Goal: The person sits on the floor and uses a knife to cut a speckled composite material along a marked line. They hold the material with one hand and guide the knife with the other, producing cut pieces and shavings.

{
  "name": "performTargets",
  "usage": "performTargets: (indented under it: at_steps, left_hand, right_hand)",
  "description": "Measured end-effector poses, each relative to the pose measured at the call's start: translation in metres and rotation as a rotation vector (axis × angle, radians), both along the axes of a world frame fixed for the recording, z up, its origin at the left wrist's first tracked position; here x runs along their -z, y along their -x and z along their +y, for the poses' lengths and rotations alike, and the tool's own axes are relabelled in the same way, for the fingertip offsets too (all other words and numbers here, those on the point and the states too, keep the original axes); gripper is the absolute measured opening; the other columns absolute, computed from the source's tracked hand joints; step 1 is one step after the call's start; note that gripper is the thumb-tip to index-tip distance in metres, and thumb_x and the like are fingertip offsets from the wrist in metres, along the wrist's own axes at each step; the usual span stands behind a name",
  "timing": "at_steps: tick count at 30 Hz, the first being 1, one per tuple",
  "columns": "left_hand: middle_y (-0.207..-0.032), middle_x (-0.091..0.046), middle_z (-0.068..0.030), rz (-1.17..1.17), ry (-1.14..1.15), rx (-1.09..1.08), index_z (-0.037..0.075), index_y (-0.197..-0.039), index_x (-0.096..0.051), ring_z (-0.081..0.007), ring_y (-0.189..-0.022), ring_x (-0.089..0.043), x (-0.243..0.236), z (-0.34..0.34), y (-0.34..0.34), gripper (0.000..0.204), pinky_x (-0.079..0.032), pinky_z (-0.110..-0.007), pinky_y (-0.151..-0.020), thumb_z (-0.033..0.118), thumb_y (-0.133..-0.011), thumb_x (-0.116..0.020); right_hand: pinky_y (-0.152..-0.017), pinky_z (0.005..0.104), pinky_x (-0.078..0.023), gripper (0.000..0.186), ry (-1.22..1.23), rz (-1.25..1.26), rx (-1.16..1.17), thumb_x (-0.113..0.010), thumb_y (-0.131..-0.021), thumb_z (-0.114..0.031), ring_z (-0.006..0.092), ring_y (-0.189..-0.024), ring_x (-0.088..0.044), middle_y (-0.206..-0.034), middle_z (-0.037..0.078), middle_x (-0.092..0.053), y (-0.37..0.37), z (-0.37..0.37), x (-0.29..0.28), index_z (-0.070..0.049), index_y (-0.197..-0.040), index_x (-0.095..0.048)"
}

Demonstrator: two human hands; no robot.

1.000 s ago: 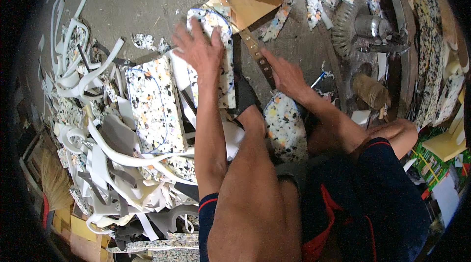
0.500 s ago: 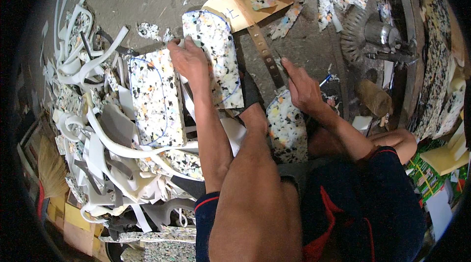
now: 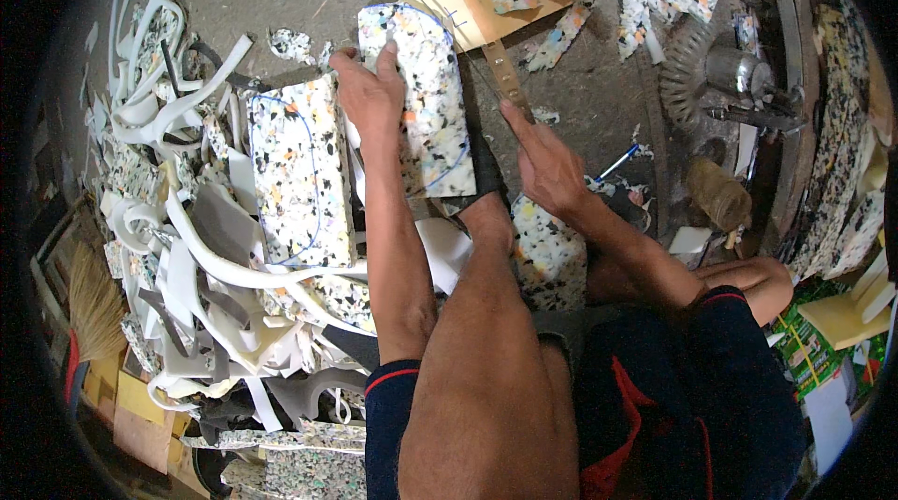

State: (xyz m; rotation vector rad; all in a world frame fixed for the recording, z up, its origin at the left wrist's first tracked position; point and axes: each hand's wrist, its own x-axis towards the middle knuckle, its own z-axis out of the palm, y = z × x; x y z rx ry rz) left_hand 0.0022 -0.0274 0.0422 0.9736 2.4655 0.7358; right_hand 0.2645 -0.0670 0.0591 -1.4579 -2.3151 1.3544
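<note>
My left hand [image 3: 371, 98] grips the left edge of a speckled foam block [image 3: 435, 116], its thumb lying on the face. A blue curved outline runs along the block's rounded top and right side. My right hand [image 3: 552, 168] is closed on a thin-bladed knife [image 3: 485, 79], index finger stretched along it; the handle is hidden in the palm. The blade slants up close to the block's right edge; whether it touches cannot be made out. Left of my left hand, a second speckled foam block [image 3: 285, 173] bears a blue curved line. Another speckled foam piece [image 3: 547, 257] lies below my right hand.
A perforated metal strip [image 3: 506, 79] and a tan pointed board [image 3: 486, 9] lie beyond the block. White and grey foam offcuts [image 3: 201, 285] heap up at left. To the right are a pen [image 3: 617, 163], a coiled ribbed ring [image 3: 681, 79] and a brown cylinder [image 3: 718, 193].
My right hand has moved left and slightly up, bringing the knife toward the foam block's right edge. My left hand keeps its hold, its thumb now straighter on the face. The view has shifted slightly.
</note>
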Motion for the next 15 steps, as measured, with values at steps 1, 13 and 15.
performTargets:
  at_steps: [1,13,15]
  left_hand:
    - [-0.118,-0.06,-0.0385,-0.101,-0.017,-0.052,-0.01,-0.13,-0.045,-0.0524,-0.107,-0.062,0.0,0.004,0.004,0.065,-0.049,-0.055,-0.093,0.042,-0.097,-0.066]
    - [-0.125,-0.062,-0.0229,0.363,-0.438,0.44,0.0,-0.116,-0.068,-0.0422,-0.124,-0.054,0.027,0.014,-0.032,0.028,-0.042,-0.052,-0.107,0.01,-0.09,-0.069]
    - [-0.122,-0.066,-0.0195,0.399,-0.427,0.445,-0.001,-0.111,-0.07,-0.0406,-0.122,-0.057,0.033,0.022,-0.034,0.023,-0.044,-0.051,-0.106,0.011,-0.091,-0.068]
  right_hand:
    - [-0.077,0.0482,-0.054,0.079,0.0,0.016,0.002,-0.056,-0.092,-0.006,0.042,-0.087,-0.063,-0.105,0.022,-0.055,0.003,0.004,-0.002,-0.026,-0.162,-0.025]
    - [-0.076,0.0516,-0.055,0.071,-0.005,-0.146,-0.087,-0.053,-0.096,-0.009,0.041,-0.085,-0.066,-0.102,0.02,-0.059,-0.031,0.011,-0.006,-0.03,-0.16,-0.03]
    - [-0.075,0.0512,-0.055,0.071,-0.03,-0.161,-0.112,-0.054,-0.096,-0.009,0.0401,-0.085,-0.066,-0.102,0.02,-0.059,-0.036,0.014,-0.001,-0.029,-0.16,-0.031]
